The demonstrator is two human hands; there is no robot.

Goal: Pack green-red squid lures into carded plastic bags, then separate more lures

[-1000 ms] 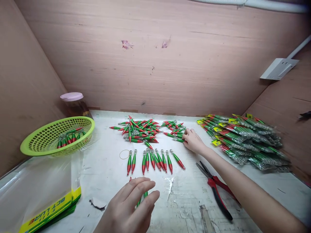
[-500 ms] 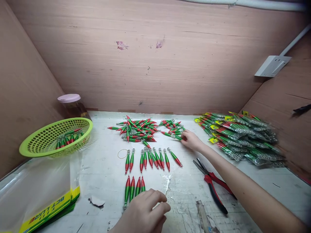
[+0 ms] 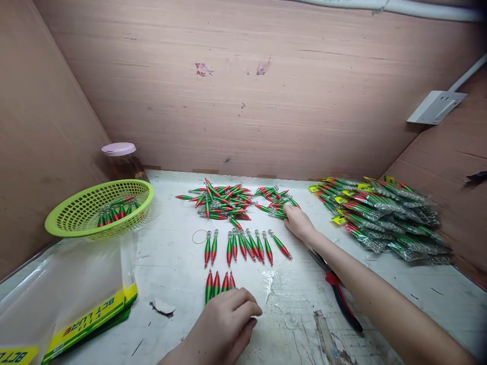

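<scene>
At the far left, a stack of clear bags (image 3: 76, 299) with yellow-and-green headers is laid flat on the table (image 3: 380, 284). Behind it a green basket (image 3: 76, 215) is seen, with about seven red-and-green lures inside; the exact number cannot be told. One jar (image 3: 120, 158) with a pink lid is stood just behind the basket, against the wall. A torn scrap (image 3: 163, 306) is left near the bags.

The left hand (image 3: 224, 327) is rested on the table at the bottom centre, fingers curled downward and loosely together, over the lower ends of a front row (image 3: 219, 284) of four lures laid side by side; whether anything is pinched cannot be told. Just beyond, a second row (image 3: 243, 247) of nine lures is laid out, ring ends away from the person. One rubber band (image 3: 199, 236) lies just left of that row. Farther back, a loose pile (image 3: 228, 203) of many lures is heaped, too tangled to be counted.

The right hand (image 3: 299, 223) is stretched to the right edge of the pile, fingers bent and touching the lures there; a firm hold cannot be confirmed. One pair of red-handled pliers (image 3: 338, 296) is partly hidden beneath the right forearm. At the far right, a heap of packed lures (image 3: 384, 220) in bags is piled, uncountable. One socket (image 3: 436, 107) is fixed to the right wall.
</scene>
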